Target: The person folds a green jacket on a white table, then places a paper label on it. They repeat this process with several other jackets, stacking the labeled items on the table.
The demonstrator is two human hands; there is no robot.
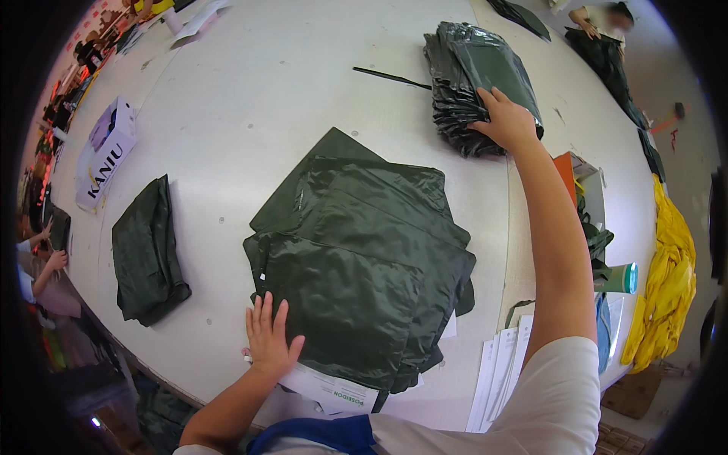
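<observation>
A pile of several folded dark green garments lies on the white table in front of me. My left hand rests flat, fingers spread, on the pile's near left corner. My right hand reaches far across and presses on the near edge of a stack of dark green garments in clear plastic bags. Whether its fingers grip a bag or only lie on top is unclear. White paper sheets stick out from under the pile's near edge.
Another folded dark green garment lies at the left, with a white printed box behind it. White papers, a green cup and yellow fabric sit at the right. Other people work at the far right and left edge.
</observation>
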